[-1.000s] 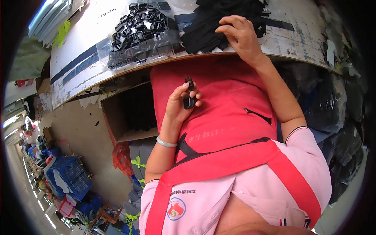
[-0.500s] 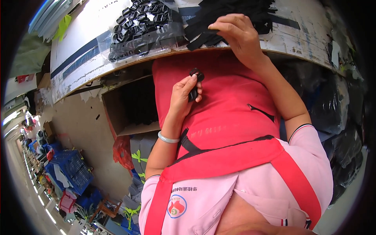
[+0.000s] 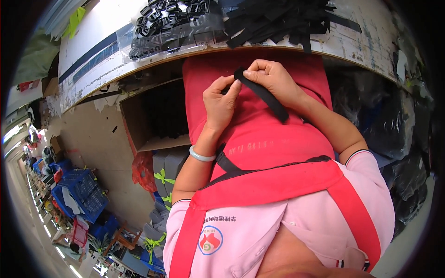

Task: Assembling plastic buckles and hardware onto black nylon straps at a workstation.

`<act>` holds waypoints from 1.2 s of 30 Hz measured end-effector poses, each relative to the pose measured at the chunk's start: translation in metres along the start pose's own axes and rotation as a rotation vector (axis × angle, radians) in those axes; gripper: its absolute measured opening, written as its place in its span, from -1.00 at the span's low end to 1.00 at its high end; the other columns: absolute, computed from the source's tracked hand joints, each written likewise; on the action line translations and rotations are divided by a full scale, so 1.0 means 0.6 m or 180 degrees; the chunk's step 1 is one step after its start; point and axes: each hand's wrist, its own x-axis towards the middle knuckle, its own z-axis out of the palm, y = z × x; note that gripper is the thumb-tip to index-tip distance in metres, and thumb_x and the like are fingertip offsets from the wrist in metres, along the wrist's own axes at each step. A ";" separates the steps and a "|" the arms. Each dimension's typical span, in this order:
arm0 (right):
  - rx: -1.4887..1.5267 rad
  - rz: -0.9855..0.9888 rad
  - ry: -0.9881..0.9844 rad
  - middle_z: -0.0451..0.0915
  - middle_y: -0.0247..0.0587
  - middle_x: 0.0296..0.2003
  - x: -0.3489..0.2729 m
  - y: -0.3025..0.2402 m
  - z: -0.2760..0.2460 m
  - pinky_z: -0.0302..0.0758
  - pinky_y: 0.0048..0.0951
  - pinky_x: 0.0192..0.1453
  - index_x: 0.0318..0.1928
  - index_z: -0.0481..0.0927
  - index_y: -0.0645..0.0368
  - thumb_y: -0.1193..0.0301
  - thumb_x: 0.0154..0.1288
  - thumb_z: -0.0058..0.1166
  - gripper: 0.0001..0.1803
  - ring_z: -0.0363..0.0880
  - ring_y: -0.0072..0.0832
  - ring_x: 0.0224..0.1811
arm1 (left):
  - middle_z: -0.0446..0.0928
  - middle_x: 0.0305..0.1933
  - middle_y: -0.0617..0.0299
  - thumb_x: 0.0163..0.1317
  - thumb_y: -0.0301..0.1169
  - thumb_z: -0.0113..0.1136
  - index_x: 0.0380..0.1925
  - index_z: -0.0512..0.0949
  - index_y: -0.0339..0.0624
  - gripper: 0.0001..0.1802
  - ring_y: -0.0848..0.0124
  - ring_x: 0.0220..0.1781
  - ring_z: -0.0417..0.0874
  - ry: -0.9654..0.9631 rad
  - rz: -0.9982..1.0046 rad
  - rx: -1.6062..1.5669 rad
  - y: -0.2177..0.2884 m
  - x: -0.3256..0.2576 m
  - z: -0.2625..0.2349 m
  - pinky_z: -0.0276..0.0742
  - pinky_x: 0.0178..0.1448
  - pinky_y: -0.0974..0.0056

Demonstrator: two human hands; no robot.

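Observation:
My two hands meet over the red apron (image 3: 259, 134). My right hand (image 3: 276, 82) pinches a short black webbing strap (image 3: 268, 98) near its upper end, and the rest of the strap slants down to the right over the apron. My left hand (image 3: 219, 103), a pale bangle on its wrist, is closed around a small black plastic buckle (image 3: 225, 90), mostly hidden by the fingers. Its thumb and fingertips touch or nearly touch the strap's upper end. Whether the strap passes through the buckle cannot be seen.
On the worktable (image 3: 99, 55) beyond lie a clear bag of black buckles (image 3: 174, 21) and a heap of black straps (image 3: 278, 21). Below its edge, a cardboard box (image 3: 155, 111) stands left; black plastic bags (image 3: 387, 120) lie right. Blue crates (image 3: 83, 194) stand farther left.
My right hand has come down from the strap heap with a strap and met my left hand. My left hand has risen slightly; the buckle is now mostly covered by its fingers.

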 end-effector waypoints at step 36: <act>-0.0093 -0.1393 0.0207 0.55 -0.47 -0.42 -0.029 -0.031 0.018 0.41 -0.71 -0.40 -0.15 0.59 0.21 0.46 0.40 0.08 -0.89 0.47 -0.77 -0.46 | 0.62 -0.47 0.15 0.34 -0.36 0.20 -0.13 0.60 -0.41 -0.72 0.51 -0.66 0.51 -0.0038 -0.0815 -0.1523 0.025 0.008 -0.002 0.41 -0.62 0.47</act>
